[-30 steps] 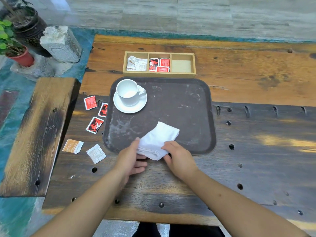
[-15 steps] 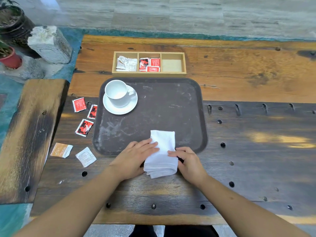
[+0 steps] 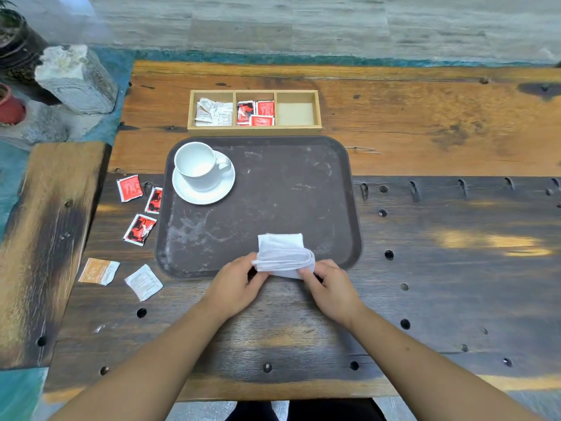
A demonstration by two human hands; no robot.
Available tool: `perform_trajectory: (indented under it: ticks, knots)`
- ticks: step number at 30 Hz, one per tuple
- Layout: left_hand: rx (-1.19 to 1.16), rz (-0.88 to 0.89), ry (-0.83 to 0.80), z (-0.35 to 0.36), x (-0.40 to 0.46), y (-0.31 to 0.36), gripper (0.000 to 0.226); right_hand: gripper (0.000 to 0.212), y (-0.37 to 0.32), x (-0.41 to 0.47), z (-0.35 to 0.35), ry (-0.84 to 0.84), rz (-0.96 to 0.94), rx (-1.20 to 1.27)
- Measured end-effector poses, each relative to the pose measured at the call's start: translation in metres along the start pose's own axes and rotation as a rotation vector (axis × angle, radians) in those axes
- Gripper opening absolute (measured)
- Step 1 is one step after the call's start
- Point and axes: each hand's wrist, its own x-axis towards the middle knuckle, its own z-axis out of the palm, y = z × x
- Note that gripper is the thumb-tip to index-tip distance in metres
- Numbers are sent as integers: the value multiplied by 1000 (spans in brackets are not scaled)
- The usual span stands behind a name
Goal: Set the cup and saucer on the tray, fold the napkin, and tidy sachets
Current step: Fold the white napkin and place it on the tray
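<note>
1. A rough grey stone block (image 3: 76,79) sits far ahead and left of the hands, off the wooden table (image 3: 425,123).
2. A red pot (image 3: 10,107) stands just left of the block.
3. A dark planter (image 3: 15,47) sits behind both.

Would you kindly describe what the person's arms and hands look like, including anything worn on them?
Both forearms are bare as far as the frame shows, with no sleeves in view. The left hand and right hand wear no gloves, and no rings, watch or bracelet can be seen. The fingernails look short.
</note>
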Motion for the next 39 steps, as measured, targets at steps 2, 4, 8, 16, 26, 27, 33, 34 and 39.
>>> perform_trajectory:
  ticks: [2, 4, 8, 16, 26, 27, 33, 34, 39]
  knots:
    - [2, -52, 2, -1, 4, 3, 18, 44, -5, 5, -2, 11, 35, -22]
    - [16, -139, 2, -1, 10, 7, 19, 45, -10, 9, -2, 30, 66, -65]
    - [34, -277, 7, 1, 19, 12, 36, 48, -18, 18, -2, 44, 116, -75]
    - [61, -487, 45, 6, 33, 21, 38, 45, -31, 41, -3, 71, 245, -187]
    - [-68, -609, 172, 12, 45, 23, 32, 35, -30, 58, 3, 119, 392, -155]
    - [-74, -616, 171, 13, 46, 23, 33, 34, -30, 60, 2, 117, 412, -103]
    - [-118, -636, 122, 7, 49, 21, 36, 12, -32, 65, -7, 53, 456, 270]
    - [-133, -634, 102, 4, 50, 20, 36, 13, -33, 64, -10, 31, 458, 348]
    - [-353, -579, 54, -11, 56, 16, 39, 19, -41, 65, -24, -107, 422, 538]
